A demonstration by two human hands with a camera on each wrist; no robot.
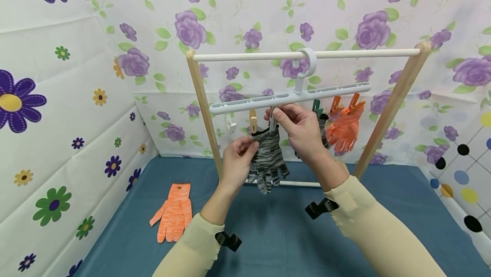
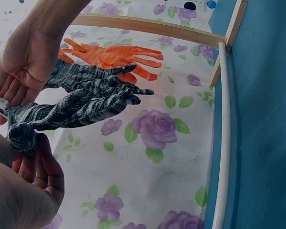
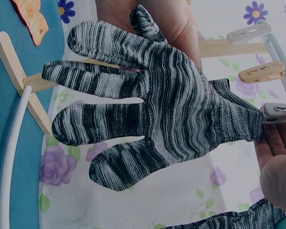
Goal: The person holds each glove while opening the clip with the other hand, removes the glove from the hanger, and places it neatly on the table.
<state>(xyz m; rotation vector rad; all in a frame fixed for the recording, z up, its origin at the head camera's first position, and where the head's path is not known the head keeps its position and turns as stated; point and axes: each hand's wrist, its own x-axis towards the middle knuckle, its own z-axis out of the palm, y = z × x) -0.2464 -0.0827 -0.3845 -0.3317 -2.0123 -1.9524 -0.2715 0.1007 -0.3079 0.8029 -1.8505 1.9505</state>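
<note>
A black-and-grey striped glove hangs fingers down below the pale hanger. My left hand pinches the left edge of its cuff. With thumb and fingers my right hand grips a grey clip at the cuff's right part. In the right wrist view that clip meets the cuff end of the glove, beside my right hand. The left wrist view has my left hand under the bunched cuff and my right hand above.
A yellowish clip and a white clip hang left of the glove. Right of my hands, another striped glove and orange gloves hang from clips. One orange glove lies on the blue surface, left of the wooden rack.
</note>
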